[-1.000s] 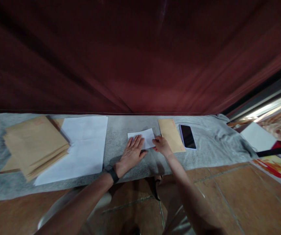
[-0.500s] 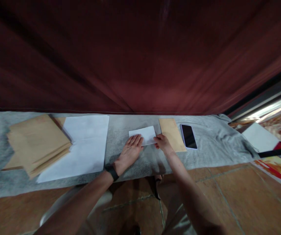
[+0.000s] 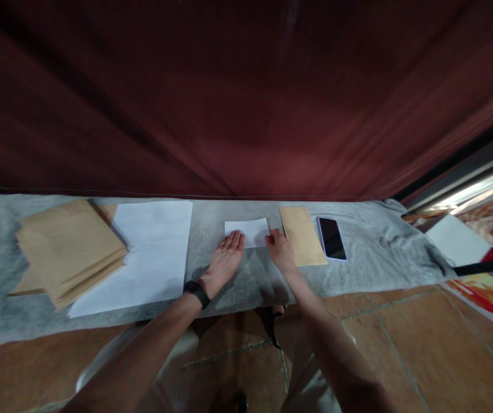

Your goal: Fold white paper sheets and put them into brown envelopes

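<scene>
A folded white paper (image 3: pixel 247 230) lies on the grey cloth (image 3: pixel 367 252) in front of me. My left hand (image 3: pixel 224 261) rests flat with its fingertips on the paper's near left edge. My right hand (image 3: pixel 279 249) touches the paper's near right corner with curled fingers. A single brown envelope (image 3: pixel 303 235) lies just to the right of my right hand. A black band sits on my left wrist.
A dark phone (image 3: pixel 331 237) lies beyond the envelope. At the left are white sheets (image 3: pixel 143 252) and a stack of brown envelopes (image 3: pixel 68 248). A dark red curtain (image 3: pixel 246 97) hangs behind. Tiled floor and a white box (image 3: pixel 457 241) show at the right.
Both hands have slid back toward me along the paper, which now lies squarer to the table edge. My left palm no longer covers it.
</scene>
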